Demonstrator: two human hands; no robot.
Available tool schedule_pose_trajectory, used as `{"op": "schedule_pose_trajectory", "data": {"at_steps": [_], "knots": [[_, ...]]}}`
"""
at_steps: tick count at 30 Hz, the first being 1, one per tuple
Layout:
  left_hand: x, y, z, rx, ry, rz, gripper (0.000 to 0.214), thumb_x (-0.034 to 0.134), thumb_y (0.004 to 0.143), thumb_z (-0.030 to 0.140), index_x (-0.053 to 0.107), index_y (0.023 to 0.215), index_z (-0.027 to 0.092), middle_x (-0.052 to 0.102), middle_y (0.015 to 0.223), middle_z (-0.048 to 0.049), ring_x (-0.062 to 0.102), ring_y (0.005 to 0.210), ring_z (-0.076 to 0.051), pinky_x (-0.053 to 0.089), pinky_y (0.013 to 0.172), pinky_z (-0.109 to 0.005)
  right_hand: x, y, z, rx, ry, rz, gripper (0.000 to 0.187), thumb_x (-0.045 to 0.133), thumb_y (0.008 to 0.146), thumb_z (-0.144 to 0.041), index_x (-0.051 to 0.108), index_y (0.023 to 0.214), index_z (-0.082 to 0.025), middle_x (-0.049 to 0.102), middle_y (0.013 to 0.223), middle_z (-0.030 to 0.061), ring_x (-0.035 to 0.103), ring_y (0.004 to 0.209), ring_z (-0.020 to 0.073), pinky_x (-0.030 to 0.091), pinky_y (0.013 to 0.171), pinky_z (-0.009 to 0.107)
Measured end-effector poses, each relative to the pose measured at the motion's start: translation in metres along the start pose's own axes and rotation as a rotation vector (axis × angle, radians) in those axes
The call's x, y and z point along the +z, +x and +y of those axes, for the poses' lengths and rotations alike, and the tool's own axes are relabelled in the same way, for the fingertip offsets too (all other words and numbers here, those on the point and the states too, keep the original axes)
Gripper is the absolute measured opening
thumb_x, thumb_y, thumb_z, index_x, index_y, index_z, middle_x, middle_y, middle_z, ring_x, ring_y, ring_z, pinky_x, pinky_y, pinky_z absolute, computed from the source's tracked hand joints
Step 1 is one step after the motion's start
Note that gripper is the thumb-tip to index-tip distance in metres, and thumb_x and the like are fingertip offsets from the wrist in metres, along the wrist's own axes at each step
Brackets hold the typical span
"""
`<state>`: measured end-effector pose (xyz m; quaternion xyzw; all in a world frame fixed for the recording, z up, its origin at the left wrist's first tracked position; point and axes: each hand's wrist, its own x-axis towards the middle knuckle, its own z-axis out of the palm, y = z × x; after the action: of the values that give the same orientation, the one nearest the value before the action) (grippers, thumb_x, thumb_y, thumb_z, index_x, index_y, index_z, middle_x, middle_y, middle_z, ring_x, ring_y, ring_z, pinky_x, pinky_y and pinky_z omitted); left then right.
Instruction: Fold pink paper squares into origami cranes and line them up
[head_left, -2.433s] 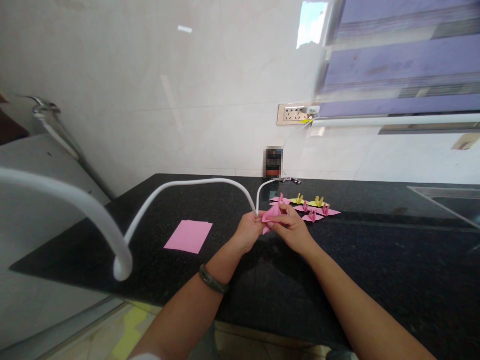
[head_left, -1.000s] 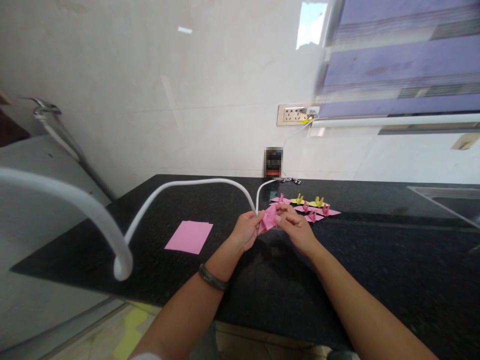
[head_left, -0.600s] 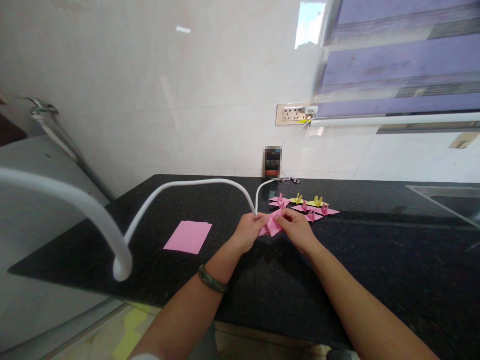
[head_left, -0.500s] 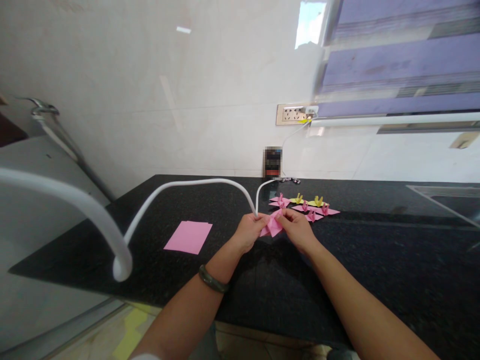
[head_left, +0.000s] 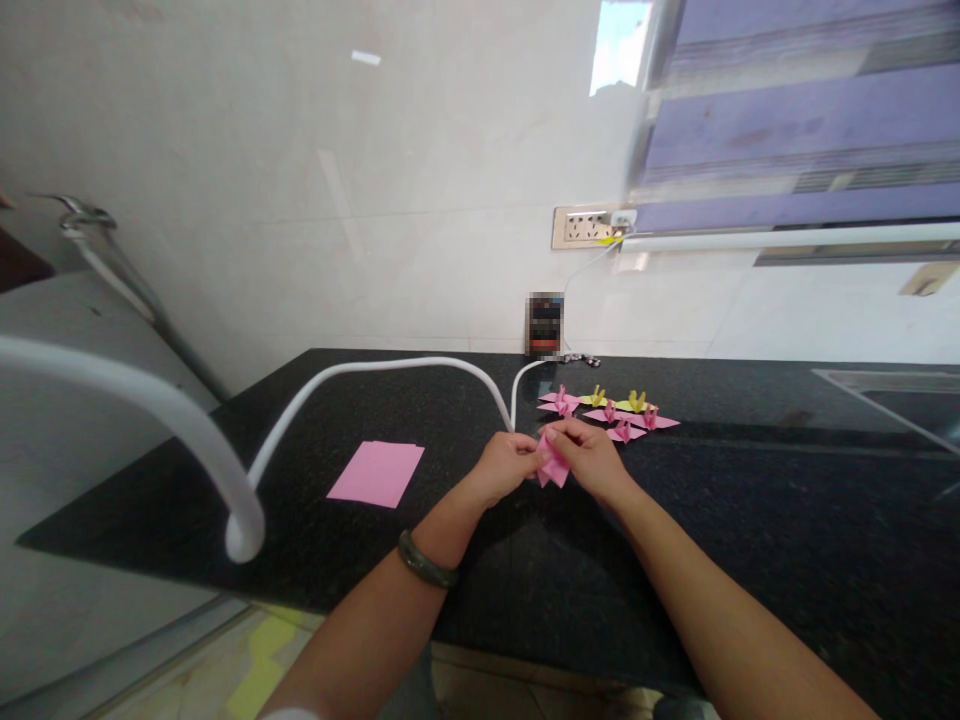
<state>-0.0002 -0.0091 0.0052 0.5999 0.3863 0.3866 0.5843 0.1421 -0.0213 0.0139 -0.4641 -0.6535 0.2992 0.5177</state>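
Observation:
A partly folded piece of pink origami paper (head_left: 553, 468) is held between both hands above the dark countertop. My left hand (head_left: 504, 468) pinches its left side between thumb and fingers. On the other side, my right hand (head_left: 592, 458) grips the upper right part, and its fingers cover some of the folds. Just beyond my right hand stand several folded paper cranes, among them a pink crane (head_left: 624, 432) and a yellow crane (head_left: 637, 402). To the left of my hands lies a small stack of square pink paper (head_left: 376, 474).
A white bendable cable-like arm (head_left: 390, 364) arches over the black stone countertop (head_left: 300, 560) from the left. A blurred-out phone-like object (head_left: 544, 324) leans on the wall below a socket panel (head_left: 589, 229). A sink edge (head_left: 885, 400) shows at right.
The pink paper has been turned in the fingers and now hangs lower and narrower. My right hand has shifted slightly left, with its fingers over the paper's top.

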Motion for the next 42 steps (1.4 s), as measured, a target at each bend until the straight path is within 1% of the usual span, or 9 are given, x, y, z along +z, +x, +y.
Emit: {"op": "schedule_pose_trajectory", "data": {"at_steps": [2,6,9,13,20,24,29,35,42], "knots": [[-0.001,0.001,-0.001,0.040,0.047,0.055,0.029,0.062,0.059,0.037,0.062,0.064,0.009,0.056,0.055,-0.0020,0.048,0.049,-0.008,0.038,0.049,-0.020,0.000,-0.001,-0.002,-0.006,0.011,-0.028,0.022,0.048,0.074,-0.034,0.061,0.079,-0.016,0.060,0.077,0.0039,0.053,0.071,0.0152,0.042,0.066,0.028],[-0.004,0.006,-0.002,0.095,-0.019,0.249,0.028,0.061,0.059,0.038,0.061,0.067,0.011,0.052,0.053,0.0010,0.043,0.045,-0.005,0.032,0.043,-0.017,0.001,-0.002,-0.007,0.076,0.129,-0.012,0.030,0.043,0.076,-0.039,0.052,0.097,-0.019,0.054,0.074,0.0015,0.048,0.056,0.0109,0.041,0.049,0.023],[-0.006,0.010,-0.002,0.084,-0.140,0.329,0.025,0.060,0.060,0.036,0.057,0.066,0.012,0.046,0.049,0.0033,0.039,0.041,-0.004,0.029,0.038,-0.016,0.001,-0.004,-0.009,0.027,0.141,-0.033,0.032,0.055,0.068,-0.037,0.046,0.095,-0.021,0.050,0.078,0.0003,0.045,0.057,0.0096,0.039,0.046,0.021],[-0.005,0.012,0.000,0.024,-0.359,0.277,0.020,0.060,0.060,0.026,0.051,0.072,0.013,0.049,0.056,0.0023,0.045,0.043,-0.005,0.036,0.043,-0.018,0.004,-0.007,-0.009,-0.066,-0.060,-0.090,0.031,0.064,0.059,-0.031,0.049,0.084,-0.020,0.049,0.073,-0.0005,0.045,0.061,0.0116,0.039,0.052,0.023],[-0.003,0.003,0.007,-0.028,-0.373,0.188,0.042,0.057,0.060,0.013,0.045,0.099,0.020,0.054,0.063,0.0023,0.051,0.048,-0.006,0.041,0.047,-0.019,0.004,-0.004,-0.003,-0.168,-0.249,0.011,0.012,0.051,0.071,-0.027,0.055,0.080,-0.019,0.052,0.077,0.0028,0.047,0.067,0.0140,0.039,0.061,0.027],[-0.004,0.002,0.007,-0.045,-0.361,0.104,0.027,0.061,0.060,0.018,0.053,0.086,0.014,0.057,0.068,-0.0023,0.055,0.054,-0.008,0.043,0.050,-0.019,0.002,0.000,0.001,-0.189,-0.247,0.047,0.011,0.049,0.072,-0.024,0.057,0.078,-0.019,0.054,0.076,0.0028,0.049,0.071,0.0153,0.040,0.063,0.028],[-0.003,0.003,0.004,-0.042,-0.383,0.137,0.025,0.066,0.057,0.024,0.051,0.073,0.013,0.055,0.064,0.0000,0.055,0.055,-0.009,0.043,0.048,-0.018,0.001,0.000,0.000,-0.217,-0.225,0.032,0.012,0.047,0.073,-0.022,0.059,0.077,-0.021,0.057,0.075,0.0029,0.050,0.075,0.0166,0.040,0.069,0.031],[-0.001,0.002,0.008,-0.010,-0.412,0.231,0.034,0.065,0.055,0.014,0.049,0.085,0.017,0.056,0.068,0.0013,0.056,0.061,-0.009,0.045,0.057,-0.021,0.001,-0.003,-0.005,-0.182,-0.200,0.059,0.023,0.050,0.074,-0.034,0.058,0.091,-0.022,0.056,0.090,0.0059,0.051,0.083,0.0190,0.042,0.067,0.031],[0.004,0.002,0.008,0.028,-0.332,0.156,0.030,0.063,0.060,0.021,0.054,0.088,0.014,0.058,0.074,-0.0023,0.055,0.063,-0.009,0.045,0.060,-0.023,0.001,0.000,0.000,-0.237,-0.294,0.047,0.015,0.051,0.074,-0.031,0.063,0.080,-0.023,0.061,0.077,0.0034,0.052,0.077,0.0185,0.037,0.075,0.034]]}}
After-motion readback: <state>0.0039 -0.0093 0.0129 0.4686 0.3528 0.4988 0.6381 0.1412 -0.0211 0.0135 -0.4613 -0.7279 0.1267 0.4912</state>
